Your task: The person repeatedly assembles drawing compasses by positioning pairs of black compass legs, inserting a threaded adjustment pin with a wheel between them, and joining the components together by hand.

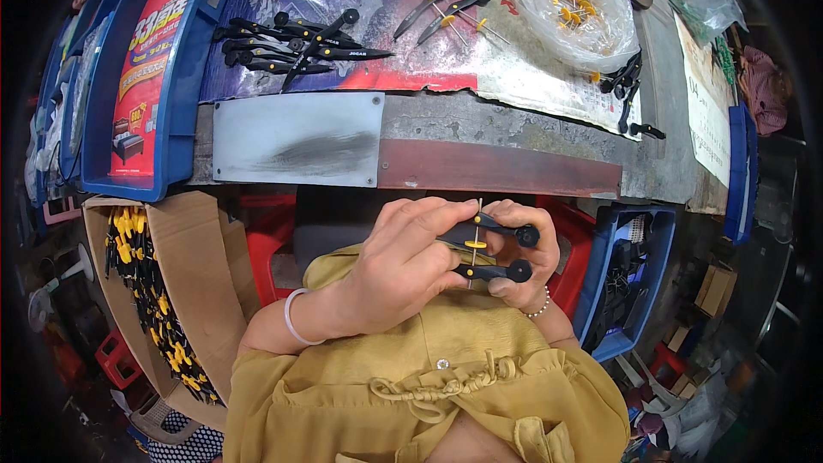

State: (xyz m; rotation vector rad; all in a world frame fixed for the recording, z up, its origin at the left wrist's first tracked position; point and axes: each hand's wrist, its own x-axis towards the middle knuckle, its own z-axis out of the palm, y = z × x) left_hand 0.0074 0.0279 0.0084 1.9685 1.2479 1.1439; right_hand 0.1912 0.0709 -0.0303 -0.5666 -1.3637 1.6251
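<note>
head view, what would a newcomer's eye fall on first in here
Probably the centre, where the left hand and right hand hold two black pieces with a yellow disc on a thin pin between them. Next might come the cardboard box at lower left, with its heap of yellow-and-black parts, then the red printed sheet in the blue tray at upper left.

I note a fisheye camera, head-worn, facing steeply down. The left hand (394, 264) and right hand (544, 250) sit close, about mid-view; the blouse (343, 411) fills the lower edge, the bench (493, 133) the upper part, farther off.
</note>
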